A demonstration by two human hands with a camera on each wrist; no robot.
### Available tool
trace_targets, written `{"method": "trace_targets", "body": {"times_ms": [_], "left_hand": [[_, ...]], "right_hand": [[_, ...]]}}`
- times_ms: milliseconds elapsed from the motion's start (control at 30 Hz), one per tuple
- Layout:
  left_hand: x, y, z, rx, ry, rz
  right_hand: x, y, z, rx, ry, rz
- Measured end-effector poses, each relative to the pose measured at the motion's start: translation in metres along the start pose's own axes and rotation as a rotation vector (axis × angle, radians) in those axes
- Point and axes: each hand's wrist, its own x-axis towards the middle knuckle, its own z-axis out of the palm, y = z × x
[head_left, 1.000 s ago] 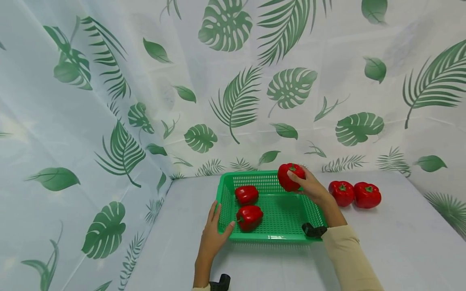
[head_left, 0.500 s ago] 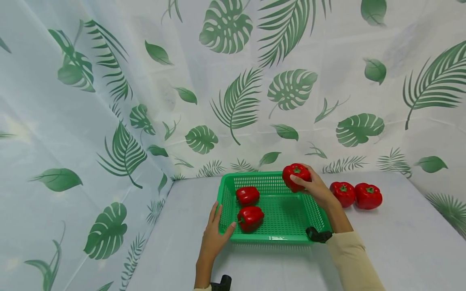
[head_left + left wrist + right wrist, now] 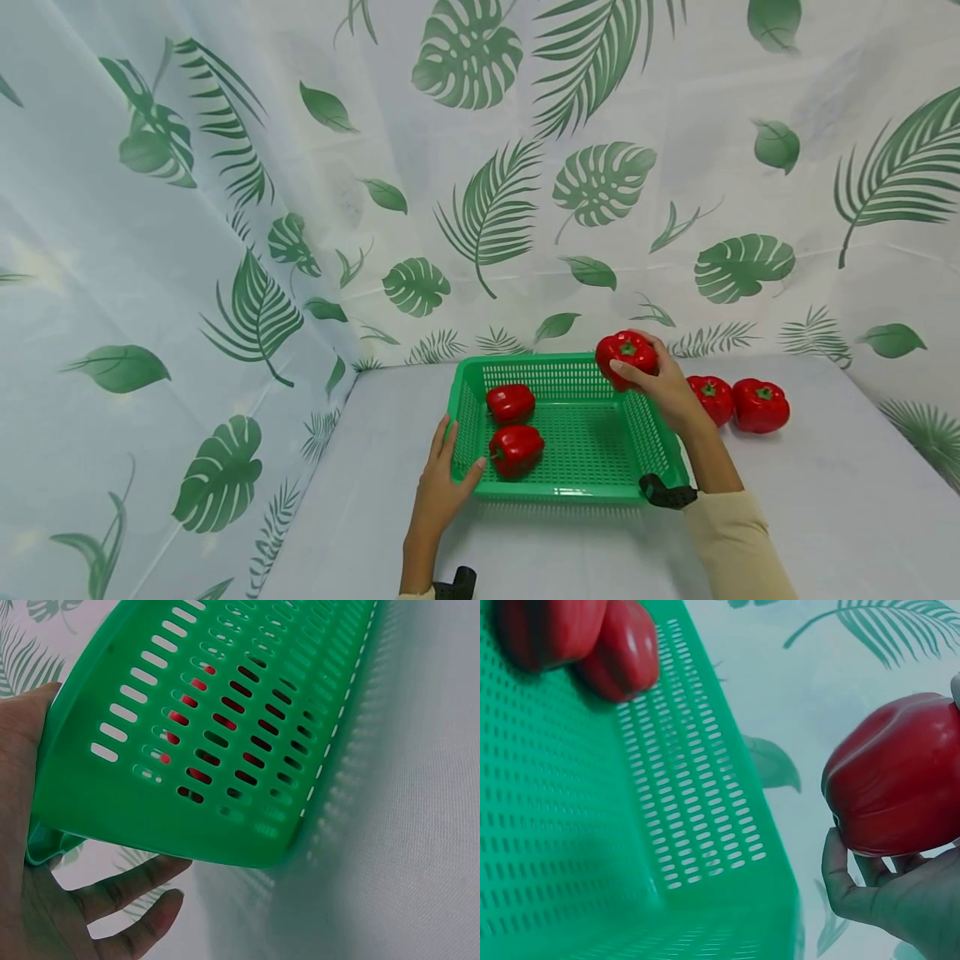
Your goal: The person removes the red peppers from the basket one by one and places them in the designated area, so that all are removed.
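Observation:
My right hand (image 3: 670, 390) grips a red bell pepper (image 3: 626, 353), held up above the far right corner of a green plastic basket (image 3: 555, 493). In the right wrist view the fingers (image 3: 853, 900) curl under that pepper, which is clear of the basket wall. Two more red bell peppers, one farther back (image 3: 512, 403) and one nearer (image 3: 517, 451), lie on their sides in the basket's left part. My left hand (image 3: 437, 490) rests against the basket's near left corner, fingers fairly straight along the outside and thumb at the front rim.
Right of the basket, two red bell peppers stand side by side, one (image 3: 712, 400) partly behind my right wrist and the other (image 3: 761, 406) farther right. White cloth covers the table (image 3: 555, 554). A leaf-printed curtain (image 3: 510, 242) rises behind and to the left.
My right hand has moved right with the bell pepper, from above the basket's interior to its far right corner. The left hand stays at the basket's corner.

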Motion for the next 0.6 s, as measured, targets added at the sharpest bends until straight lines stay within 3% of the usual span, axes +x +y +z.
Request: {"method": "trace_targets", "body": {"times_ms": [167,367,600], "left_hand": [[0.000,0.000,0.000,-0.012,-0.001,0.002],[0.001,0.000,0.000,-0.011,0.002,0.003],[0.001,-0.002,0.001,-0.006,-0.007,-0.013]], "right_hand": [[-0.006,-0.008,-0.005,-0.029,0.054,-0.023],[-0.016,-0.015,-0.009,0.041,0.105,-0.063],[-0.028,-0.014,-0.013,0.060,0.177,-0.028]]}}
